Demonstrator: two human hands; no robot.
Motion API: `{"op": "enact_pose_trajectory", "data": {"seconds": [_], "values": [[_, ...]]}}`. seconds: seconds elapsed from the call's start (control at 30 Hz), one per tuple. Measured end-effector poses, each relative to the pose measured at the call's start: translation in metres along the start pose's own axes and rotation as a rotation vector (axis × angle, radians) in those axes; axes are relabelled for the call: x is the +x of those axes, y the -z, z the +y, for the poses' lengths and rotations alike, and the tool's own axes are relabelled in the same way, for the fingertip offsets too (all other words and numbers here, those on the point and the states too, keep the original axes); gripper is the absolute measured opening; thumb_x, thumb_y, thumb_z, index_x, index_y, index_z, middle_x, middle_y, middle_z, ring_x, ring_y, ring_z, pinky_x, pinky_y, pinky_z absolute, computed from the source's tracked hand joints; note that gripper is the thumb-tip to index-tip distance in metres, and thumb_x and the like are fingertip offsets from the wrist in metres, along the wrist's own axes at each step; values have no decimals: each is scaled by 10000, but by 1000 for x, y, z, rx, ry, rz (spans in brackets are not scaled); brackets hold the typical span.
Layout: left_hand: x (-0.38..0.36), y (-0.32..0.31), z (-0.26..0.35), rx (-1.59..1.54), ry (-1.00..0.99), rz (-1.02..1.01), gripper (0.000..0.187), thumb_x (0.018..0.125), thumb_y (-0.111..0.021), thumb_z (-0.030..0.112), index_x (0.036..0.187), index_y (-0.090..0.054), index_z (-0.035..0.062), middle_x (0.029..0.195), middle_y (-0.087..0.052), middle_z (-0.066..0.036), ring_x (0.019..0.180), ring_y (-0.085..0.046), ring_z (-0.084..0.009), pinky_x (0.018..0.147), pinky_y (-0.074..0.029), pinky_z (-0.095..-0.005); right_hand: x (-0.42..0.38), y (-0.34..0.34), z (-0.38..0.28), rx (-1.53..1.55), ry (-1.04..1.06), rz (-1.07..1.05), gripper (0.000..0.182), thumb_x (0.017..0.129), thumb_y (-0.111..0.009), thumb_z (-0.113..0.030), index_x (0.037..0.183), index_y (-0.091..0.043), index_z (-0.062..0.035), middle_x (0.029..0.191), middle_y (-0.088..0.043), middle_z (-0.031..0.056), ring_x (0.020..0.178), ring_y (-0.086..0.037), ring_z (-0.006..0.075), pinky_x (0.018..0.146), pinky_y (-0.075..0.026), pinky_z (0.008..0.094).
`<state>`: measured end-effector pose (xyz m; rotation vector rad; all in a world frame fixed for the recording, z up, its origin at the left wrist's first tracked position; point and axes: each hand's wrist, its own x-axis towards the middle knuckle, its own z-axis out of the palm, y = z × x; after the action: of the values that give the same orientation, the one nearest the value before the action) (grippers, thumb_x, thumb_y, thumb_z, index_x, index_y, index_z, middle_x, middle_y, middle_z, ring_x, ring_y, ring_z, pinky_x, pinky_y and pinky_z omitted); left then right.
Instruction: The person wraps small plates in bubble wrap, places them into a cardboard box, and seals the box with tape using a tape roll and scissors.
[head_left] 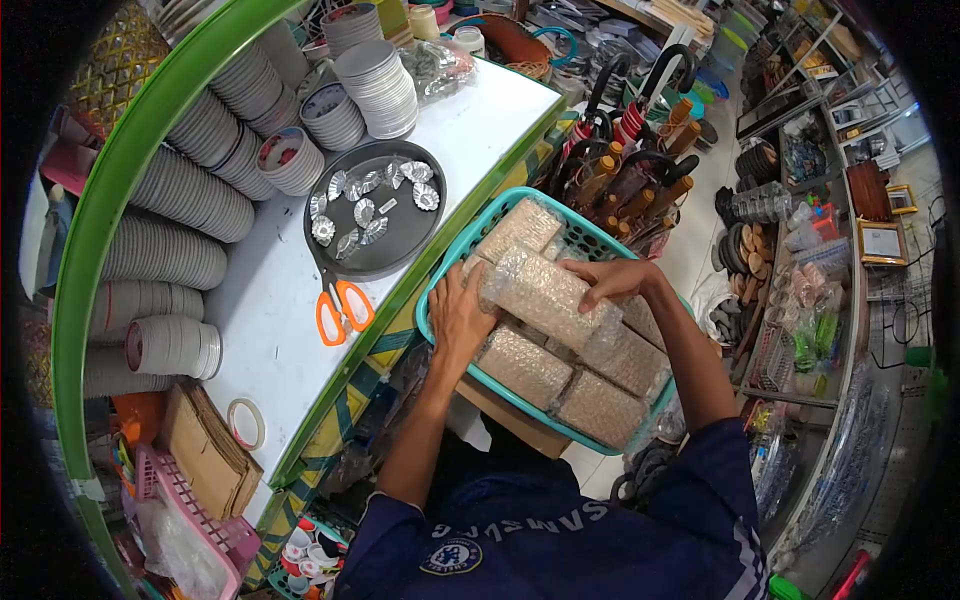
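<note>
A turquoise plastic basket (508, 400) in front of me holds several brown boxes wrapped in bubble wrap. One bubble-wrapped box (545, 297) lies across the top of the others, slightly tilted. My left hand (462, 312) is at its left end, fingers bent round it and partly hidden. My right hand (612, 280) grips its upper right side, with the thumb on top and the other fingers out of sight behind. Below it, another wrapped box (525, 366) sits in the basket's near side.
Left of the basket, a white counter (270, 345) carries orange-handled scissors (342, 308), a dark round pan (385, 240) with small foil moulds, a tape roll (246, 424) and stacked bowls (165, 250). Umbrellas (625, 165) stand behind the basket. Shelves of goods (810, 270) line the right.
</note>
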<state>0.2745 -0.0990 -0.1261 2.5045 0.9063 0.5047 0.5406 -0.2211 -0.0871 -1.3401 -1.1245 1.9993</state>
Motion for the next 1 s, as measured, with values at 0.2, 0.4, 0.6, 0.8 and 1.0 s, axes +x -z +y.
{"op": "enact_pose_trajectory", "data": {"seconds": [0.2,0.4,0.6,0.8,1.0], "values": [[1,1,-3,-3,25,-22,759,662,-823,273,1336,-531,81,1291,-483,-178,1183,-480,-383,989,-371,-476,1,6,17,38,-45,-33,1024,790,-768,-275,1532,-118,0,1509,-310,173,1343,-346,248,1109,-291,377],[2,6,-10,41,-23,-134,848,637,-821,265,1394,-483,86,1346,-439,-192,1204,-461,-394,993,-369,-476,22,21,39,-223,-275,42,954,797,-760,-232,1512,-174,5,1489,-338,168,1354,-336,244,1081,-326,354],[-1,19,-22,57,-97,-332,1042,639,-818,259,1517,-280,109,1475,-293,-253,1306,-360,-439,1075,-316,-486,30,11,28,-163,-318,-84,1088,754,-788,-346,1520,-107,18,1529,-266,209,1397,-278,280,1113,-287,372],[3,22,-24,27,-83,-446,1074,671,-811,264,1542,-200,116,1523,-203,-287,1390,-253,-453,1114,-274,-473,28,6,32,-266,-383,58,1054,723,-803,-399,1492,-207,7,1496,-319,203,1364,-326,318,1108,-313,436],[-1,12,-29,-56,-86,-398,914,748,-753,241,1513,-278,87,1524,-211,-280,1419,-202,-444,1153,-214,-479,32,8,13,-116,-400,-211,1180,749,-813,-346,1547,-2,-35,1521,-290,272,1406,-304,344,1101,-323,412]]}}
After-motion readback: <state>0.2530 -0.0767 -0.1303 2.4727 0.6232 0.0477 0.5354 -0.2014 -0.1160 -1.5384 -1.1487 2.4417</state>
